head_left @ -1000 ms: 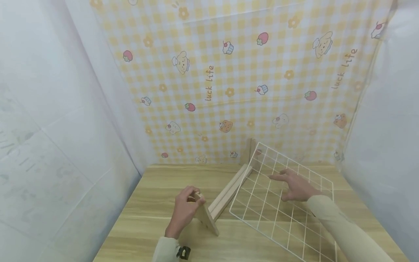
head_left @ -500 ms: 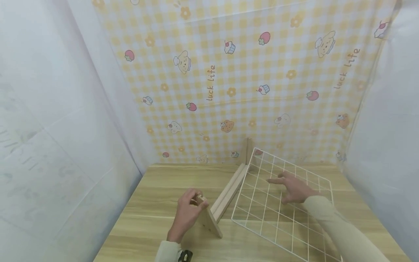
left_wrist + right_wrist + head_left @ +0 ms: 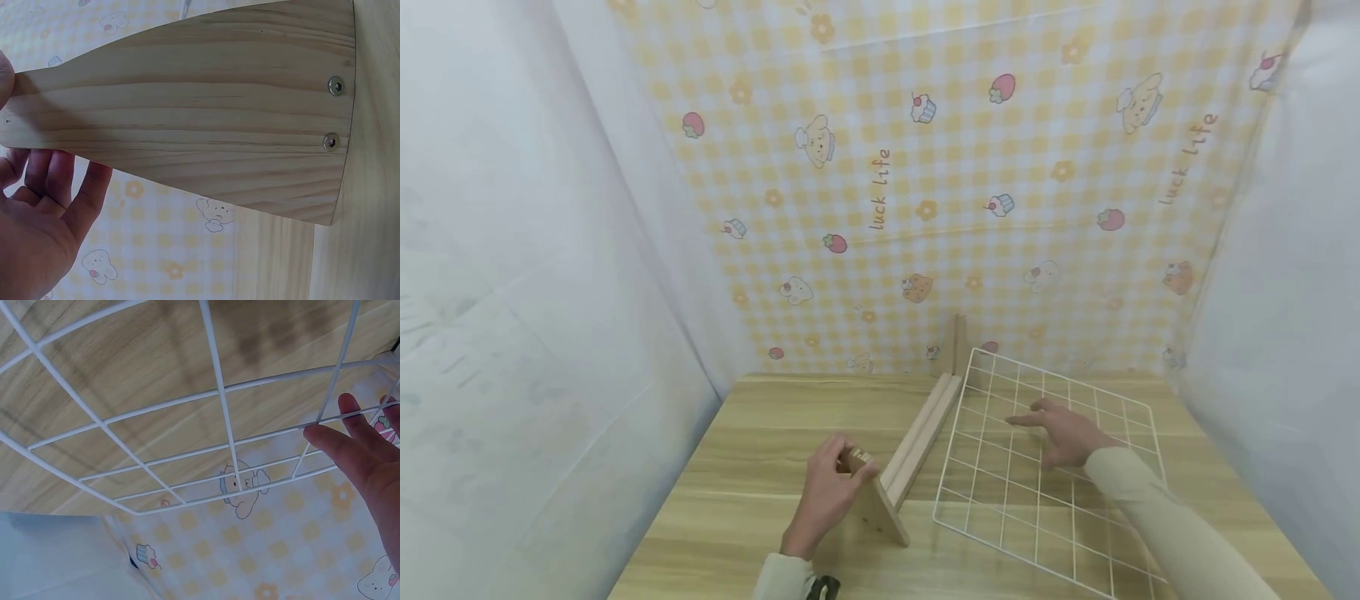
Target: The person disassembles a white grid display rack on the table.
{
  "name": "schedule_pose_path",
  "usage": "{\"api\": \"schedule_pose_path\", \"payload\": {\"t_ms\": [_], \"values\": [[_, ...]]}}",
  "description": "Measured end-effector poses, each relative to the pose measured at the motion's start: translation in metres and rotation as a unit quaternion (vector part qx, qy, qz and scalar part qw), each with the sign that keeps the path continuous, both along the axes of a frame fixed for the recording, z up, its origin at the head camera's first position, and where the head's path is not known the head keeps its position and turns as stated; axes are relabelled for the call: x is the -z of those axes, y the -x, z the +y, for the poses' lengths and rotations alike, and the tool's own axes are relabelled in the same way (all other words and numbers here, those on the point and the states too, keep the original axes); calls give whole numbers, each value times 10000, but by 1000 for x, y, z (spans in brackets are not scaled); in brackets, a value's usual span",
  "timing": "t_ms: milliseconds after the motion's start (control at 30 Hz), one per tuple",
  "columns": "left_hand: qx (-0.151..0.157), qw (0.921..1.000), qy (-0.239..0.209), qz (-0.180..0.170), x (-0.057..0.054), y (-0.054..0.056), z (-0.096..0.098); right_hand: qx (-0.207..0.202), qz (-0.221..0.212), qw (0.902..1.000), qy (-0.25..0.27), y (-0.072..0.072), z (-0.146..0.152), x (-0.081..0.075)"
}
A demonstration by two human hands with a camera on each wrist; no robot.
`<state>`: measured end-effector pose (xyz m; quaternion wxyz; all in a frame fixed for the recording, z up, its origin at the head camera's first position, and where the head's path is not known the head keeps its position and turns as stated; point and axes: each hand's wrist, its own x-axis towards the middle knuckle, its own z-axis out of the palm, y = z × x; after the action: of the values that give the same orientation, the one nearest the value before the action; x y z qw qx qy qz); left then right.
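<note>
My left hand [image 3: 827, 492] grips the narrow top of a wooden end panel [image 3: 206, 119]; two screw heads show near its wide bottom in the left wrist view. This panel belongs to a wooden stand, whose long double rail [image 3: 921, 437] runs back to a second upright panel [image 3: 953, 346]. On the right, my right hand [image 3: 1067, 435] holds a white wire grid [image 3: 1003, 492], which slants above the table beside the rail. In the right wrist view the thumb [image 3: 340, 447] touches a wire and other fingers reach behind the wires. Some right-hand fingers are partly hidden.
The wood-grain table [image 3: 760, 433] lies under everything. A yellow checked cloth [image 3: 955, 150] hangs along its back edge, close behind the far panel. White sheets enclose the left side [image 3: 535, 300] and the right side [image 3: 1285, 317].
The wire grid has tipped lower towards the table, and my right hand has shifted slightly left and down with it. My left hand keeps its grip on the panel.
</note>
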<state>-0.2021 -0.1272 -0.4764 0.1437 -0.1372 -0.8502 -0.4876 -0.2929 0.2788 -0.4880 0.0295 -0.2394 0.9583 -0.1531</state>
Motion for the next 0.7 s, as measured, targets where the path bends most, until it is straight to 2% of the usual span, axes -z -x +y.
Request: {"api": "schedule_pose_path", "payload": {"t_ms": [167,300,533,700], "values": [[111,9998,-104,122,1,-3,3,-6,-63,10000,-11,1,-2,4],[150,9996,4,225,1,-5,5,44,-34,9999,-142,3,-3,8],[151,9998,-95,122,0,-10,8,-9,-86,9996,-255,7,-6,12],[127,9997,-77,176,1,-10,9,50,-73,9997,-238,7,-9,12]]}}
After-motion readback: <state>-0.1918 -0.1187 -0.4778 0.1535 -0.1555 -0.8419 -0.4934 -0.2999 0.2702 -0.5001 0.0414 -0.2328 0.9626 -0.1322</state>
